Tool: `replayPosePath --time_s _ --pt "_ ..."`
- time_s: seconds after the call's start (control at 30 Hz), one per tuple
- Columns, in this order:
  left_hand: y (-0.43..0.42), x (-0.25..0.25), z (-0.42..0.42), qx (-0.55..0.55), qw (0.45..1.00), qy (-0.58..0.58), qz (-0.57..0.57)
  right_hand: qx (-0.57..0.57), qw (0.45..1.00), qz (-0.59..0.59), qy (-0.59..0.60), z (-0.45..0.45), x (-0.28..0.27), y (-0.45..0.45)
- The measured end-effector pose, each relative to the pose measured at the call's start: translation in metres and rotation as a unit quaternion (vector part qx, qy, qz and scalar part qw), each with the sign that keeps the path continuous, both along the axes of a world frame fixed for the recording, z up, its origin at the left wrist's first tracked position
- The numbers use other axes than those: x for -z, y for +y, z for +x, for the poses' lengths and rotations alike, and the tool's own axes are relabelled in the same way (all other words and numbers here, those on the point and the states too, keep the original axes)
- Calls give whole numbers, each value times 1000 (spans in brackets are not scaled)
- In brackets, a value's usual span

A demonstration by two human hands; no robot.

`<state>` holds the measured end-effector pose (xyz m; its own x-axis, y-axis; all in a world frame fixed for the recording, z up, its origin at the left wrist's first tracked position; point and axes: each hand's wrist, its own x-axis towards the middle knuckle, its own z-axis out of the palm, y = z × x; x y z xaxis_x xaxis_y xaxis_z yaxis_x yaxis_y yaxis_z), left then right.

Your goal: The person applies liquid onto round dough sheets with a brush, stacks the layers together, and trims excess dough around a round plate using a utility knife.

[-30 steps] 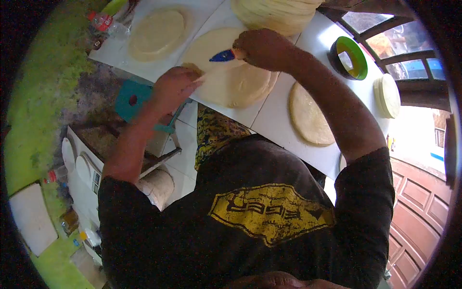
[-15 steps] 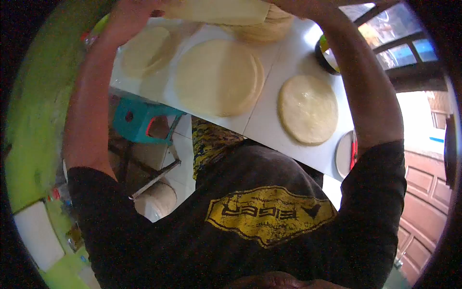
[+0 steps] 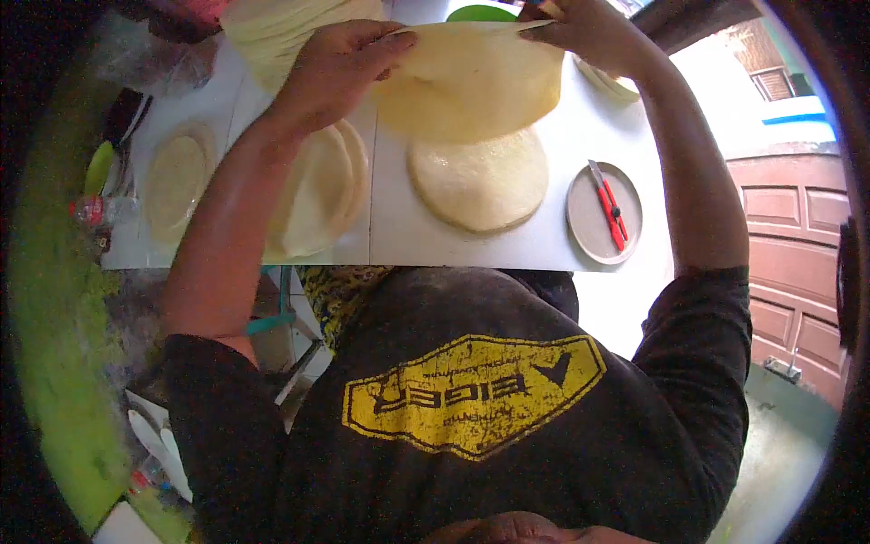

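A thin pale yellow sheet [image 3: 471, 82] hangs between my hands above the table. My left hand [image 3: 349, 59] pinches its left upper edge. My right hand [image 3: 580, 36] pinches the right upper edge, with what looks like a brush handle also in its fingers, partly cut off by the frame. Just under the sheet lies a round pale stack [image 3: 478, 186] with a shiny top. Another round stack [image 3: 317, 195] lies to the left, partly behind my left forearm, and a smaller round one [image 3: 178, 177] is farther left.
At the right a round lid [image 3: 584, 238] holds a red cutter [image 3: 613, 213]. Behind are a large pale bundle [image 3: 281, 32], a green bowl [image 3: 482, 13] and a pale round stack [image 3: 609, 82]. A plastic bottle [image 3: 91, 210] lies at the far left. The white table's front edge runs before my body.
The view has turned to the right. The sheet, lifted between both hands, has moved from over the left stacks to above the shiny round stack. The brush no longer shows its blue part.
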<state>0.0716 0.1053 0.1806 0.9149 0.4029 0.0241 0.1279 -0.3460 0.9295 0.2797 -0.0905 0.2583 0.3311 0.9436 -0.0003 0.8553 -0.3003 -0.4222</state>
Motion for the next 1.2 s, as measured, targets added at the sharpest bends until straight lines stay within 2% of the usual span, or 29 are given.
replayPosePath --time_s 0.03,0.07,0.1,0.13,0.17,0.2,0.23,0.3,0.4,0.7,1.13,1.2 --pt "-8 7 7 4 1000 2 0 104 990 -90 -33 3 -3 -5" --pt "-16 19 12 1 986 -78 149 108 990 -89 -30 10 10 -16" --pt "-22 34 17 -1 943 -158 293 61 997 10 -46 22 37 -33" --pt "-31 48 17 3 943 -158 294 13 992 109 -64 31 58 -48" --pt "-43 64 13 39 949 -147 277 13 996 57 -68 21 66 -66" --pt "-52 79 8 75 953 -136 259 63 996 17 -67 4 83 -78" --pt "-60 94 2 77 953 -135 260 10 996 87 -20 0 113 -94" --pt "-69 123 -16 140 930 -119 317 -32 998 55 -18 -23 153 -107" --pt "-80 154 -32 147 930 -125 312 -29 997 52 -45 -50 195 -131" --pt "-93 165 -54 163 926 -129 314 -21 992 91 -79 -77 200 -149" --pt "-93 174 -60 173 921 -135 322 -34 994 71 -72 -80 206 -153" --pt "-91 179 -58 183 916 -143 328 -40 997 36 -48 -79 206 -154"
